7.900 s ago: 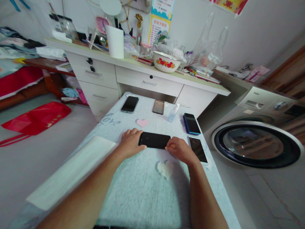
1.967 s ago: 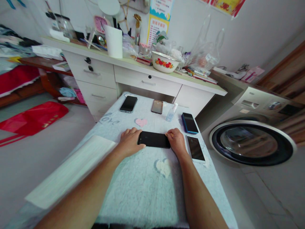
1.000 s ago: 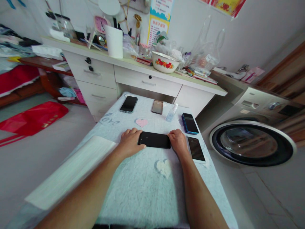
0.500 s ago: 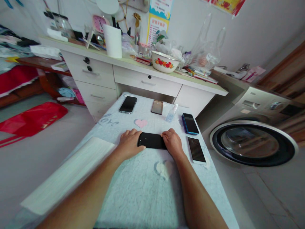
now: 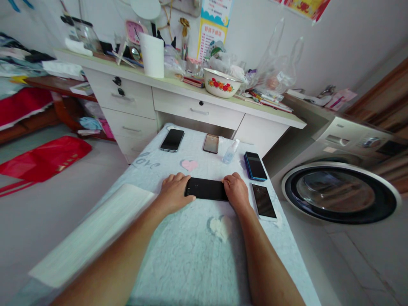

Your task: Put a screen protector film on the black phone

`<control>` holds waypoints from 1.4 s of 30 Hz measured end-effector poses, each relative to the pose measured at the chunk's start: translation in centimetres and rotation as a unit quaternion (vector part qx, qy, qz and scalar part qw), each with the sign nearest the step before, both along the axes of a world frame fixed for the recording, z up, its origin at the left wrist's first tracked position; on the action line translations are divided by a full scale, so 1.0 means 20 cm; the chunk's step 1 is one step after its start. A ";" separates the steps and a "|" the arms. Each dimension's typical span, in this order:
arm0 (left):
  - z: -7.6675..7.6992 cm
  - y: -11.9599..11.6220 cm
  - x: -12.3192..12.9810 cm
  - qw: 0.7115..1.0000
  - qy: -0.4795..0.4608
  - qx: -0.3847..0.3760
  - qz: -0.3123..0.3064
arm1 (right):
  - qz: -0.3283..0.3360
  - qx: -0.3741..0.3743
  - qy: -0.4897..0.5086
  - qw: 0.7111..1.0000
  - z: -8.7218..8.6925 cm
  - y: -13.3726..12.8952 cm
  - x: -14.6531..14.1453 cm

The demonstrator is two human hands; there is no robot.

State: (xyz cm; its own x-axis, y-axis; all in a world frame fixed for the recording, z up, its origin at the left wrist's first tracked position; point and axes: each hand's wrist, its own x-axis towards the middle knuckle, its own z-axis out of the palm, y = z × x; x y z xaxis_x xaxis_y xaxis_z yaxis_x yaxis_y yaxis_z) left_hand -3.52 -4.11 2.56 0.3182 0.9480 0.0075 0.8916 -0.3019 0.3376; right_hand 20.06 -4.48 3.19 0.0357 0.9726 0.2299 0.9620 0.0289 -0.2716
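As the left hand (image 5: 174, 192) clasps the black phone (image 5: 207, 189), right hand (image 5: 236, 192) slid outward, its grip unclear.

A cloth-covered table (image 5: 191, 259) is carrying a black phone (image 5: 208, 189). A silver-edged phone (image 5: 172, 140), brown case (image 5: 211, 143), clear bottle (image 5: 230, 153), blue-edged phone (image 5: 256, 166), white-edged phone (image 5: 264, 202) and pale sheet (image 5: 92, 236) are resting around it.

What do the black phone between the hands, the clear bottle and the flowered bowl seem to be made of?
Black phone: plastic or metal, I can't tell which; it looks smooth, with little shine.
Bottle: probably clear plastic, as it looks see-through.
Bowl: perhaps enamelled metal, judging by its smooth white surface, thin rim and bright flowers.
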 end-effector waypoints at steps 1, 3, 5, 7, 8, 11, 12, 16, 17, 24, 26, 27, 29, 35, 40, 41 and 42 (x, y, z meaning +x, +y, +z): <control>0.00 0.00 0.00 1.000 0.000 0.000 0.001 | 0.009 -0.003 0.004 1.000 0.00 0.00 0.00; 0.00 0.00 0.00 1.000 0.000 0.002 -0.001 | 0.033 -0.009 0.013 0.999 0.00 0.00 -0.01; 0.01 0.00 0.00 1.000 0.001 0.003 -0.002 | 0.058 -0.014 0.022 0.998 0.00 0.00 -0.02; 0.01 0.00 0.00 1.000 0.005 0.003 -0.001 | 0.079 -0.023 0.026 0.996 0.01 0.00 -0.03; 0.01 0.00 0.00 1.000 0.006 0.003 0.000 | 0.089 -0.028 0.027 0.995 0.02 -0.01 -0.03; 0.01 0.00 0.00 1.000 0.009 0.003 0.001 | 0.115 -0.051 0.032 0.992 0.04 -0.02 -0.03; 0.01 0.00 0.00 1.000 0.009 0.003 0.000 | 0.122 -0.058 0.036 0.990 0.05 -0.03 -0.03; 0.01 0.00 0.00 1.000 0.008 0.008 -0.001 | 0.149 -0.082 0.052 0.984 0.06 -0.05 -0.02; 0.01 0.00 0.00 1.000 0.007 0.010 -0.001 | 0.155 -0.088 0.056 0.982 0.07 -0.06 -0.01; 0.00 0.00 0.00 1.000 0.008 0.012 0.000 | 0.203 -0.111 0.083 0.969 0.10 -0.11 -0.01; 0.00 0.00 0.00 1.000 0.011 0.011 0.000 | 0.216 -0.119 0.091 0.965 0.11 -0.13 0.00; 0.00 0.00 0.00 1.000 0.012 0.011 0.000 | 0.219 -0.123 0.094 0.963 0.12 -0.13 0.00; -0.01 0.01 0.00 1.000 0.013 0.013 -0.001 | 0.220 -0.129 0.097 0.962 0.12 -0.14 0.00; -0.02 0.01 0.00 1.000 0.011 0.012 -0.002 | 0.169 -0.109 0.085 0.976 0.11 -0.11 0.04; -0.01 0.01 0.00 1.000 0.001 0.013 -0.002 | 0.118 -0.094 0.060 0.987 0.08 -0.07 0.06; -0.01 0.01 0.00 1.000 -0.001 0.014 -0.003 | 0.110 -0.094 0.052 0.988 0.08 -0.07 0.05; -0.01 0.01 0.00 1.000 -0.003 0.015 -0.004 | 0.101 -0.095 0.043 0.989 0.08 -0.06 0.05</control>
State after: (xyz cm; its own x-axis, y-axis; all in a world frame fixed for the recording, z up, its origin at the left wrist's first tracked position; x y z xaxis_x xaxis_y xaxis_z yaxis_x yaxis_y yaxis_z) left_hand -3.59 -3.98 2.34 0.3249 0.9450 0.0379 0.8873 -0.3185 0.3336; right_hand 21.07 -5.77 4.87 -0.1527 0.9871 0.0476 0.9145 0.1594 -0.3718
